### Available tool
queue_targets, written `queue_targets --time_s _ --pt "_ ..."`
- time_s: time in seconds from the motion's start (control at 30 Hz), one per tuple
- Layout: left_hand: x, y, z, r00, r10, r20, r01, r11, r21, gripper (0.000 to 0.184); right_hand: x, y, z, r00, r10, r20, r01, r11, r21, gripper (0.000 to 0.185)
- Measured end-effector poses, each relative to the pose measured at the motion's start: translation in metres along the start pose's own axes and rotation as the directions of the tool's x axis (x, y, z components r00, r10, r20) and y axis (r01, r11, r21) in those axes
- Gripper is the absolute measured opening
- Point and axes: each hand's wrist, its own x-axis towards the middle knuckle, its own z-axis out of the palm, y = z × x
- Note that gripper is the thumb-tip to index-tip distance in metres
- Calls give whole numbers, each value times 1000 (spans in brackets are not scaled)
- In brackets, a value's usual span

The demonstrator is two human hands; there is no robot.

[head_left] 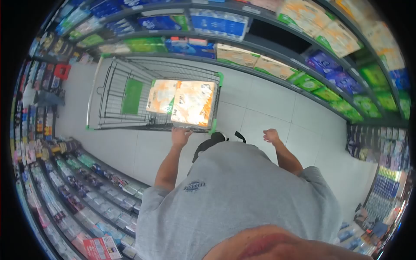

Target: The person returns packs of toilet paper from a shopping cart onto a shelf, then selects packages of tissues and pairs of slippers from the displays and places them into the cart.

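Note:
My left hand (180, 137) is at the near side rim of a wire shopping cart (117, 126) with green corner pieces; its fingers are closed over the edge. Two large orange-and-white wrapped packs, which look like tissue paper, lie in the cart. The nearer pack (194, 104) is beside my left hand, and the other pack (163, 95) lies to its left. My right hand (271, 135) hangs in the air over the floor to the right, holding nothing, with its fingers loosely bent and apart.
Behind the cart runs a long shelf (234, 38) stacked with blue, green, purple and orange packs. Another shelf (99, 190) with small packaged goods stands at lower left. A person (43, 98) is at the far left of the aisle. Pale tiles (255, 104) cover the floor.

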Motion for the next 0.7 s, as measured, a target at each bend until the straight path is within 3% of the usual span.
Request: queue_targets --time_s 0.1,0.2,0.27,0.4,0.57,0.7 --pt "-3 15 -1 996 -34 78 29 998 61 33 -27 43 9 999 33 2 -33 996 80 31" --pt "-9 14 11 999 -1 50 0 999 34 38 -46 98 10 1000 -12 27 9 992 129 32" --pt "-9 17 16 998 40 49 -42 998 38 39 -50 128 10 998 51 47 -53 998 31 33" --pt "-14 13 24 997 -3 78 -4 996 93 42 -78 176 0 992 125 11 -125 992 28 34" --pt "-12 22 19 985 -38 166 30 998 53 47 -119 200 -4 985 118 -124 -90 973 213 34" --pt "-19 24 12 998 43 55 -41 999 -34 38 -141 219 17 965 209 -158 -159 946 284 35"
